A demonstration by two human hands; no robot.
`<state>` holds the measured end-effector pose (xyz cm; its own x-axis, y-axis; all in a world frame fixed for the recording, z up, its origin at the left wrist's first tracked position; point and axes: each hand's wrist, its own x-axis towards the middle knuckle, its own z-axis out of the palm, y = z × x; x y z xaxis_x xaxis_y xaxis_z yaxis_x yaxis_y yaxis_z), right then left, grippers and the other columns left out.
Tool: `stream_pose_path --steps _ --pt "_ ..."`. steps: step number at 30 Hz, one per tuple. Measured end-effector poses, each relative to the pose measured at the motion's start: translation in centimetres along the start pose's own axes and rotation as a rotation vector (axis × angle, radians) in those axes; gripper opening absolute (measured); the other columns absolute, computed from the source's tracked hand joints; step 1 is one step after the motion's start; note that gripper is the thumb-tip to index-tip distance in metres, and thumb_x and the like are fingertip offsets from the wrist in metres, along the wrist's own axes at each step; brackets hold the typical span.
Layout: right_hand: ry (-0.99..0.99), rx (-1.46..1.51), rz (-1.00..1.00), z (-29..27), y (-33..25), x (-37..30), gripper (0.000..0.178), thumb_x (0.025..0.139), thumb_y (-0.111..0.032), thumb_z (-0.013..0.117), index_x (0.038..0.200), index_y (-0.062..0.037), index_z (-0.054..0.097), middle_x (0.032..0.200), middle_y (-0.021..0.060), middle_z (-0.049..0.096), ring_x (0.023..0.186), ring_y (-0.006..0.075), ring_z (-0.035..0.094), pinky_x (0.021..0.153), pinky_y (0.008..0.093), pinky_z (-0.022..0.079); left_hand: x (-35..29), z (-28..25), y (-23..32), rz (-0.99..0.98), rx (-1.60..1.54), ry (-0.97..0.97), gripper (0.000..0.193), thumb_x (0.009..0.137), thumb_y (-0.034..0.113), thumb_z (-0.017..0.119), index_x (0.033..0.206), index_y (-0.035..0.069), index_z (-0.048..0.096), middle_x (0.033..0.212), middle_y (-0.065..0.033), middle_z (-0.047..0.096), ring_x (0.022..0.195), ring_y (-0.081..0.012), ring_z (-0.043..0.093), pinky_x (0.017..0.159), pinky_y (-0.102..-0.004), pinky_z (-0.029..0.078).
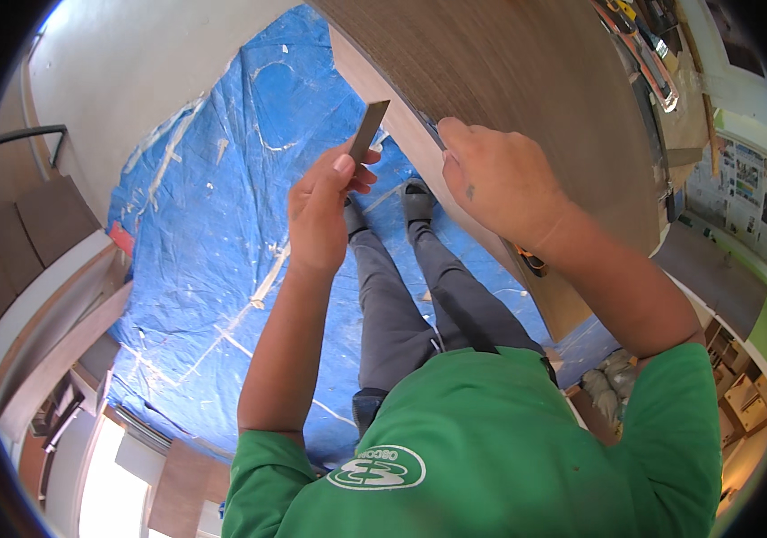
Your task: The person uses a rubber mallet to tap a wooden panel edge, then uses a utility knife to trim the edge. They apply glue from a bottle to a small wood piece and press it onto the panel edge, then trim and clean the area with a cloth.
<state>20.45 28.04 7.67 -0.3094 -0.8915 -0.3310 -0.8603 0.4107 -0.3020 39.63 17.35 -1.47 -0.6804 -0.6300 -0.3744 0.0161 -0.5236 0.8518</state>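
Note:
My left hand (322, 202) is closed around a short, flat brown strip (370, 133) with an angled end, held upright in front of me. To its right, my right hand (504, 179) is closed in a pinch above the edge of a large brown wood-grain panel (527, 81). A thin dark sliver shows by its fingertips, but I cannot make out what it is. Below the right wrist, an orange and black tool (529, 261) lies partly hidden against the panel's pale side (361, 67).
A creased blue tarp (222, 242) with tape strips covers the floor under my feet. Hand tools (643, 54) lie at the panel's far right. Brown boards (34, 224) stand at the left, and grey bags (612, 386) sit at the lower right.

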Motion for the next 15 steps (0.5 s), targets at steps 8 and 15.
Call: stream_pose_path --steps 8,15 --pt "-0.006 -0.013 -0.026 -0.2 -0.1 0.0 0.012 0.094 -0.013 0.066 0.1 -0.0038 0.061 0.084 0.0188 0.074 0.079 0.0383 0.075 0.069 0.0471 0.061 1.1 0.0 -1.7 0.153 0.249 -0.05 0.054 0.104 0.018 0.066 0.15 -0.002 0.046 0.126 -0.0141 0.063 0.106 -0.0198 0.064 0.097 -0.0381 0.052" --pt "-0.01 -0.036 -0.032 0.1 0.2 0.0 0.012 0.092 -0.013 0.066 0.098 -0.0028 0.061 0.081 0.0185 0.074 0.078 0.038 0.076 0.068 0.0461 0.061 2.4 -0.3 -1.5 0.452 0.879 0.007 0.051 0.097 0.013 0.072 0.141 -0.002 0.05 0.121 -0.0199 0.064 0.101 -0.0303 0.066 0.087 -0.04 0.054"
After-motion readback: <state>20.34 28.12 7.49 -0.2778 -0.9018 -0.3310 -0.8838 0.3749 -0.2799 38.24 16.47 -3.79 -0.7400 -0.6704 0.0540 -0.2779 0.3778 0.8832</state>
